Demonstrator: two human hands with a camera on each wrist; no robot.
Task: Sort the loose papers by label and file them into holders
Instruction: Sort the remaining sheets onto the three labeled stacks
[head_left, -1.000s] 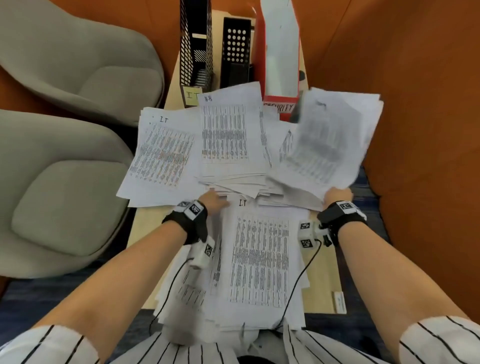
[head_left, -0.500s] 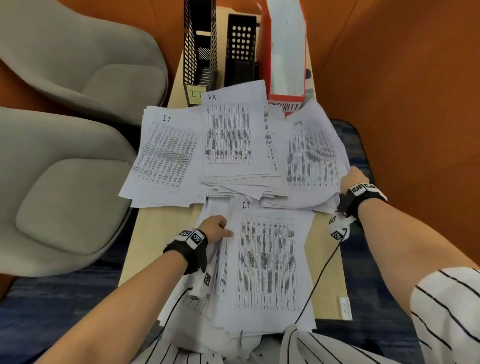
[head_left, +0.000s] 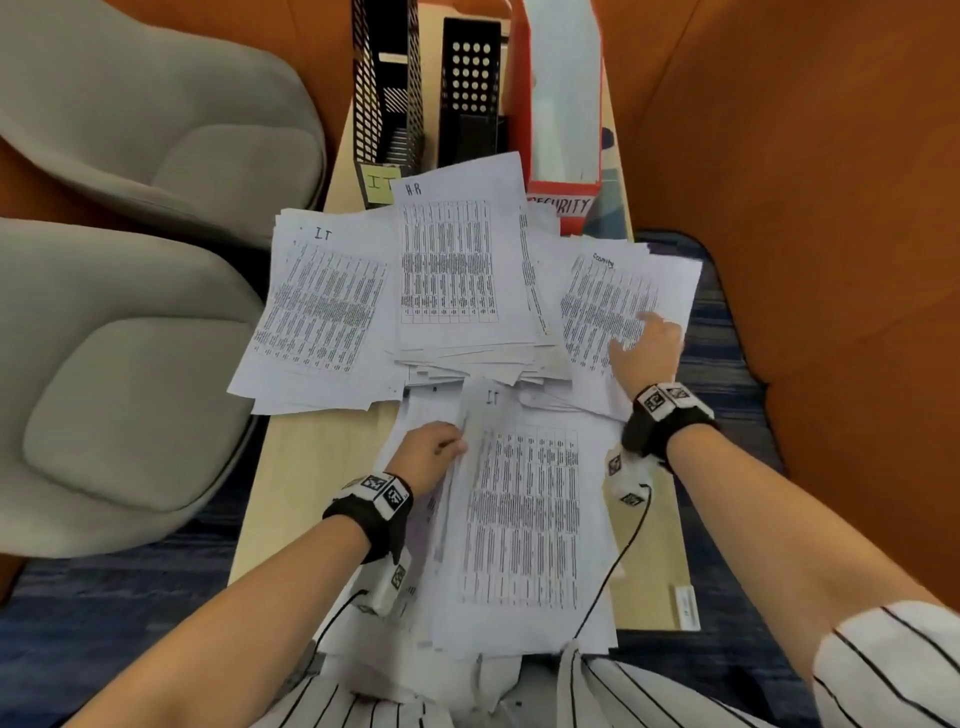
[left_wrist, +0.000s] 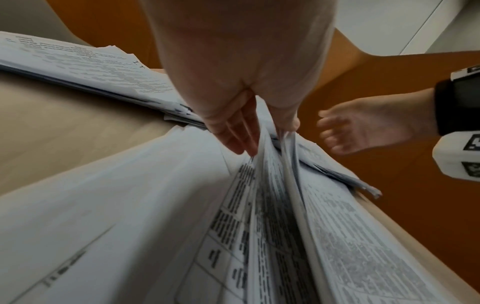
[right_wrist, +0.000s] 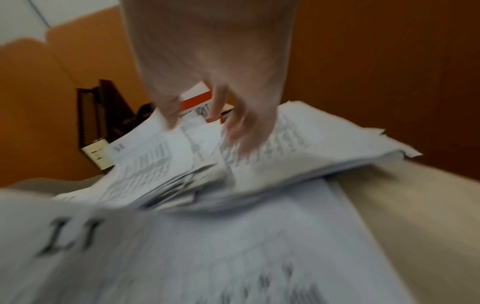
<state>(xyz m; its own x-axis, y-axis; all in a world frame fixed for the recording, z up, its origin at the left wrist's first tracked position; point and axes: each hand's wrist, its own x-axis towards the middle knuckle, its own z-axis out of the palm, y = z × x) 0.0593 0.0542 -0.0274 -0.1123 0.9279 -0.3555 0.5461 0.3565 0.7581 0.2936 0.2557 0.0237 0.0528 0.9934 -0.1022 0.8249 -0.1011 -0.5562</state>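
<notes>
Near stack (head_left: 524, 519), top sheet marked IT: pinched at its upper left edge by the left hand (head_left: 428, 457), thumb and fingers closed on several sheets. Security pile (head_left: 608, 306): lain under the right hand (head_left: 647, 351), fingers spread flat, nothing gripped. HR pile (head_left: 457, 270), IT pile (head_left: 324, 306): beyond the left hand. Holders (head_left: 470, 93): stood beyond all piles.

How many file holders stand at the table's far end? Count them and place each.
3. A black mesh holder with an IT note on the left, a black perforated holder in the middle, a red SECURITY holder on the right. Papers may hide others.
</notes>
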